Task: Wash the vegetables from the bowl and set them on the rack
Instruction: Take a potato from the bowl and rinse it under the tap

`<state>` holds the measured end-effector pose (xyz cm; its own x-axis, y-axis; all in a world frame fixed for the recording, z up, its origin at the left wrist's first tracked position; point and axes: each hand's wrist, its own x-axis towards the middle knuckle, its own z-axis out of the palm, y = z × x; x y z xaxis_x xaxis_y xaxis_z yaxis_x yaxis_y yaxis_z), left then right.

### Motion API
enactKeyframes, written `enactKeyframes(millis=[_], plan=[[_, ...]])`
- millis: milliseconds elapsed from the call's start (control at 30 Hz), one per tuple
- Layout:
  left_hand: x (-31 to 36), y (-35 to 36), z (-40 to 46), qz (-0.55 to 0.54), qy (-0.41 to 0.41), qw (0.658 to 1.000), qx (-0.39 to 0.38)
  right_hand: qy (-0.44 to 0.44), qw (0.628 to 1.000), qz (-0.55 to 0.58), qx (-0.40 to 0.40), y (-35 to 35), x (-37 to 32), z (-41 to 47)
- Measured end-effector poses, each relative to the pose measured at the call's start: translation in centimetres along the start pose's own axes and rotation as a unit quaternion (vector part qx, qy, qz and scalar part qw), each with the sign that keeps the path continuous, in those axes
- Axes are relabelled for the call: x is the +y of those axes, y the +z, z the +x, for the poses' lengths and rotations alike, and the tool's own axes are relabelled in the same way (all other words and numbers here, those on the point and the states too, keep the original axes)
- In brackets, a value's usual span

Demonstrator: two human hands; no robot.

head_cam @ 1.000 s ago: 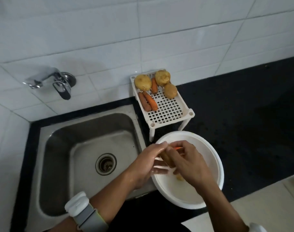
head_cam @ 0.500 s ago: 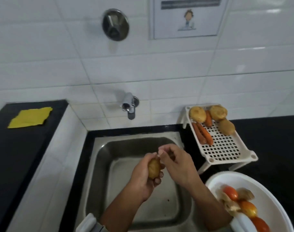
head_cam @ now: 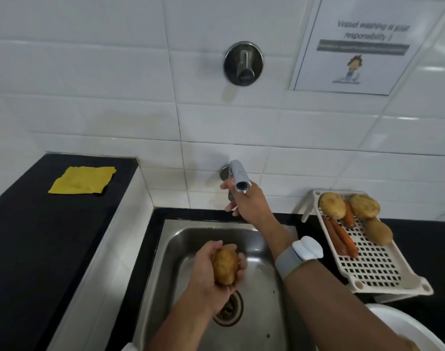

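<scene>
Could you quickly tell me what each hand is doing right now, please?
Left hand: closed around a potato above the sink.
Right hand: at the tap; whether it grips cannot be told.

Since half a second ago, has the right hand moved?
Yes. The right hand left the potato over the sink and went up to the tap at the wall.

- A yellow cloth [head_cam: 82,180] lies flat on the black ledge [head_cam: 39,224], left of the sink.
- A round metal fitting [head_cam: 243,63] sits on the white tiled wall [head_cam: 102,97].
- A paper notice [head_cam: 360,44] (cartoon figure, partly blurred text about vessel washing) is stuck to the wall's upper right.
</scene>
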<state>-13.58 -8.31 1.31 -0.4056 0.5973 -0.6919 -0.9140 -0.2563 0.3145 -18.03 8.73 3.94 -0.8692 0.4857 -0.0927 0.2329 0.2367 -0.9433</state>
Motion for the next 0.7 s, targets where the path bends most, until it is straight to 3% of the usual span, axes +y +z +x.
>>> enactKeyframes(millis=[167, 433, 700], plan=[[0.4, 1.2, 1.3, -0.016, -0.004, 1.000, 0.012, 0.026, 0.999, -0.038, 0.017, 0.5, 0.3, 1.2], [1.2, 4.8, 3.7, -0.071, -0.006, 0.997, 0.039, -0.011, 0.994, -0.107, -0.008, 0.3, 0.9, 2.4], [1.4, 6.7, 3.3, -0.075, 0.032, 0.996, 0.019, -0.036, 0.990, -0.130, -0.045, 0.2, 1.5, 2.6]])
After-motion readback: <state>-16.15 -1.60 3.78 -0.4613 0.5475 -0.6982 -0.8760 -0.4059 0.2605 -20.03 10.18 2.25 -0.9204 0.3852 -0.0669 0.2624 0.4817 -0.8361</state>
